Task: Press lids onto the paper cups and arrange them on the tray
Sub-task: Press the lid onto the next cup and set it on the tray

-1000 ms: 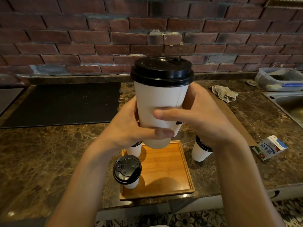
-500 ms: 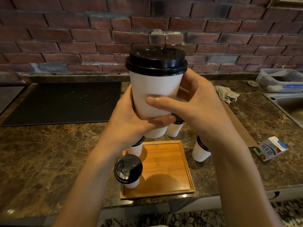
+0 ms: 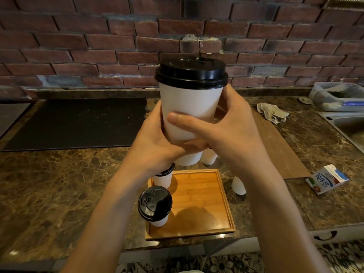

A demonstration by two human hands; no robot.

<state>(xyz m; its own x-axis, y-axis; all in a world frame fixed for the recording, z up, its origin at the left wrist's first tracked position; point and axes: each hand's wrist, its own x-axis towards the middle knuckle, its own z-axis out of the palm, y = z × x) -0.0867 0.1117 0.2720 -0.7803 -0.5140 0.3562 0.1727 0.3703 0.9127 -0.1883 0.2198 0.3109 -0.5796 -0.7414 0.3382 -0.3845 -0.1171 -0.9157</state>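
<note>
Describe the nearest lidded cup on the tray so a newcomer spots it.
Find the square wooden tray at the marble counter's front edge. On its near left corner stands a white paper cup with a black lid. Unlike the tray's other cup, behind it and half hidden by the left hand, its lid top shows in full.

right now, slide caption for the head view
Left hand and right hand grip a raised lidded cup; the wooden tray on the marble counter bears a near cup and a far cup.
</note>
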